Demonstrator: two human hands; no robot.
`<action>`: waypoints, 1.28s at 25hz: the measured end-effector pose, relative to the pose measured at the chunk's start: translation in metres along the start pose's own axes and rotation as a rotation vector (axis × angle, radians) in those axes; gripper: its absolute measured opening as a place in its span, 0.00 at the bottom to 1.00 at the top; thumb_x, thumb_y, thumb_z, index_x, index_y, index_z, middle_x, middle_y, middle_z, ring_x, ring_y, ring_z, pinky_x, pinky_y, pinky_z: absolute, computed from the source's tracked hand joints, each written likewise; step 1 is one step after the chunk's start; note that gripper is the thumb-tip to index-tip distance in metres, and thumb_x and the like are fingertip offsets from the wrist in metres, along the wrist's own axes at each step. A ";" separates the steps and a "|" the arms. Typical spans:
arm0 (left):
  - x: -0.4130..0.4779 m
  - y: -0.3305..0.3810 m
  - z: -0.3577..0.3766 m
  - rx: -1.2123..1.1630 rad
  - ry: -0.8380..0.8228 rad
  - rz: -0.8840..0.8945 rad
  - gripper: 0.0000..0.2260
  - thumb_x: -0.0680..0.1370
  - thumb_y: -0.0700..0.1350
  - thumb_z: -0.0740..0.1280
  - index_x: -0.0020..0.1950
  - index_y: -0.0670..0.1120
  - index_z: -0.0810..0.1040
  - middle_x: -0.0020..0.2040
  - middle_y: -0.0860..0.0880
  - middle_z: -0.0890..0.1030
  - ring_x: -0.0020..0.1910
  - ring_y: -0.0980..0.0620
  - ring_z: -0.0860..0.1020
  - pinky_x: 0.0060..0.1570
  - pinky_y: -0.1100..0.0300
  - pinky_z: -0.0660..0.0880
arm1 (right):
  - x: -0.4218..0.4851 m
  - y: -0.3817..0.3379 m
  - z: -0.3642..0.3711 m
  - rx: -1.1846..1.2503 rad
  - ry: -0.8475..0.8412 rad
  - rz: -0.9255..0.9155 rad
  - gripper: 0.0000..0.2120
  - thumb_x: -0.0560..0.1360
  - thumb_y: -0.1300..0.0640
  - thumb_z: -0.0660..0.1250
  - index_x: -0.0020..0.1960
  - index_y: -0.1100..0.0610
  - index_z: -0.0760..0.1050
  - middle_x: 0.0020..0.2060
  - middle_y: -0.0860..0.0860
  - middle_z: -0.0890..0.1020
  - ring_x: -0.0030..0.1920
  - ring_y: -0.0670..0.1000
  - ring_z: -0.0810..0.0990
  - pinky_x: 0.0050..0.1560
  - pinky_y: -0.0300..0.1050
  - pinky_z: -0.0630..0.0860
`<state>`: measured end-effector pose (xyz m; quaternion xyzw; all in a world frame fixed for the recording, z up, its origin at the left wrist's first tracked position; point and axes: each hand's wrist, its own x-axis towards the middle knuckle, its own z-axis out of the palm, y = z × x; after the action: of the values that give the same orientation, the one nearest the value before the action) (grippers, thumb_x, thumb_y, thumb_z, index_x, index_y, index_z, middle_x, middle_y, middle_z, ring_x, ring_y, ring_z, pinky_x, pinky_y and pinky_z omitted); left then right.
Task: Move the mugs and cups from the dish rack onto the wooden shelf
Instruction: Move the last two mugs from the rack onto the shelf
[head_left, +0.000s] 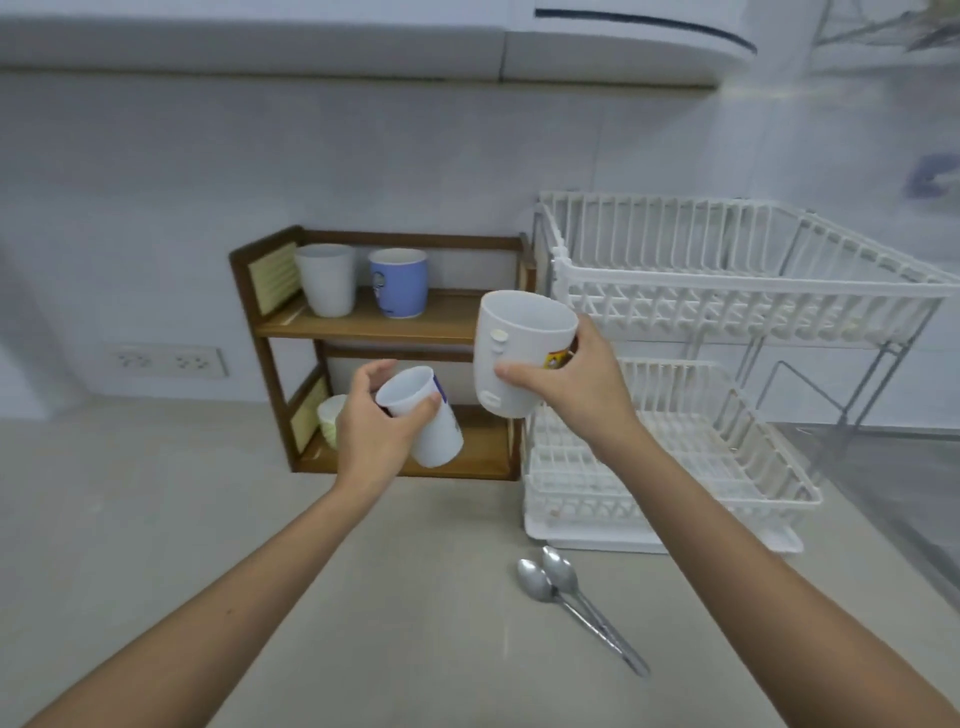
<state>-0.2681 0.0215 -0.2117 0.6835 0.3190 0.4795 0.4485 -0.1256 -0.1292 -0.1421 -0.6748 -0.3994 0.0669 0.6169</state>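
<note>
My left hand (371, 428) grips a white cup with a blue mark (431, 431), tilted, in front of the lower board of the wooden shelf (410, 322). My right hand (569, 379) holds a tall white mug (511, 358) upright, between the shelf's right end and the white two-tier dish rack (727, 291). On the shelf's upper board stand a white cup (326, 280) and a blue mug (399, 281). A pale cup (330, 418) sits at the lower board's left, partly hidden by my left hand. I see no cups in the rack.
Two metal spoons (566, 597) lie on the beige counter in front of the rack. A wall socket strip (166, 361) is left of the shelf. A steel sink (893, 478) lies at the right. Cabinets hang overhead.
</note>
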 end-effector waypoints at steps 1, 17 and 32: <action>0.005 -0.005 -0.008 0.044 0.022 -0.002 0.27 0.65 0.54 0.77 0.60 0.56 0.71 0.54 0.60 0.76 0.51 0.58 0.77 0.46 0.64 0.74 | 0.008 -0.005 0.017 0.015 0.005 -0.008 0.38 0.53 0.44 0.80 0.60 0.47 0.71 0.51 0.42 0.80 0.51 0.41 0.80 0.48 0.39 0.78; 0.109 -0.083 0.001 0.334 -0.198 -0.034 0.36 0.61 0.59 0.76 0.66 0.53 0.70 0.60 0.52 0.78 0.55 0.52 0.76 0.55 0.52 0.77 | 0.198 0.040 0.134 -0.217 0.369 0.141 0.45 0.58 0.49 0.80 0.67 0.61 0.63 0.63 0.59 0.75 0.63 0.59 0.75 0.60 0.50 0.74; 0.148 -0.112 0.043 0.404 -0.354 0.001 0.33 0.65 0.54 0.77 0.67 0.47 0.72 0.64 0.47 0.77 0.62 0.48 0.74 0.59 0.55 0.72 | 0.167 0.075 0.143 -0.327 0.342 0.035 0.36 0.72 0.56 0.71 0.74 0.61 0.57 0.70 0.59 0.68 0.71 0.56 0.66 0.70 0.45 0.64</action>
<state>-0.1785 0.1806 -0.2660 0.8325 0.3243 0.2794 0.3517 -0.0631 0.0921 -0.1743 -0.7740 -0.2829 -0.1036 0.5569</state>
